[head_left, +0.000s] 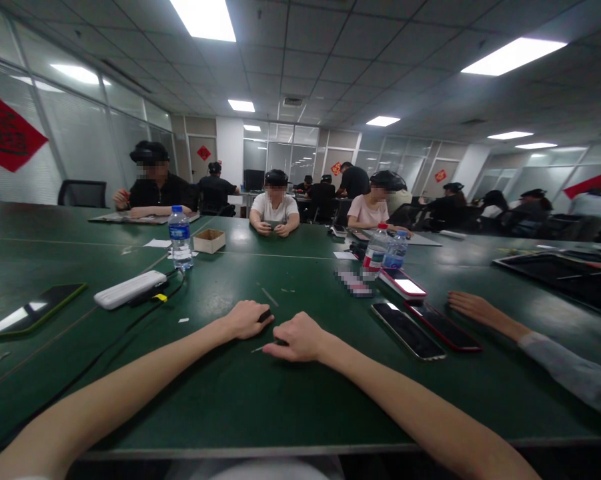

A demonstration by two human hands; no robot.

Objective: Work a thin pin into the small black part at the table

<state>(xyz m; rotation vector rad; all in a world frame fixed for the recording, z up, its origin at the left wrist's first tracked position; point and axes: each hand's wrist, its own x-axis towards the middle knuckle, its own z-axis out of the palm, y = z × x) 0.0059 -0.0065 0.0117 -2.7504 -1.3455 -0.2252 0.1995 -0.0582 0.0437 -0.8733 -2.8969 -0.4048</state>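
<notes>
Close together over the green table [205, 393], my two hands rest on or just above its top. My left hand [245, 320] is closed around a small dark block-like piece [264, 316], which shows at the fingertips. Just to the right, my right hand [300, 339] is closed on a thin tool with a dark handle [281, 343]. A narrow pale tip [257, 349] sticks out leftward below the left fingers. Whether the tip touches anything I cannot tell. Most of both held things is hidden by my fingers.
Left are a white power bank [130, 289] with a black cable, a phone [33, 310], a water bottle [180, 237] and a small open box [209, 241]. Right are several phones [407, 329], two bottles [375, 250] and another person's hand [473, 308]. People sit across the table.
</notes>
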